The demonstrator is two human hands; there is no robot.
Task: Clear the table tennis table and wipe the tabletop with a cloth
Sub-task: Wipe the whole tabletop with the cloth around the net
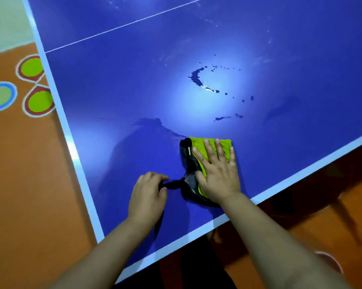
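The right hand (217, 176) lies flat with spread fingers and presses on the green cloth (196, 143), while the left hand (148, 197) pinches the black twisted corner (173, 184) of this cloth between curled fingers. The cloth rests on the blue table (134, 90) near its white near edge. Farther on the tabletop are dark wet spots (198, 80), and at the left is orange floor (29, 174) with coloured circles (39, 101).
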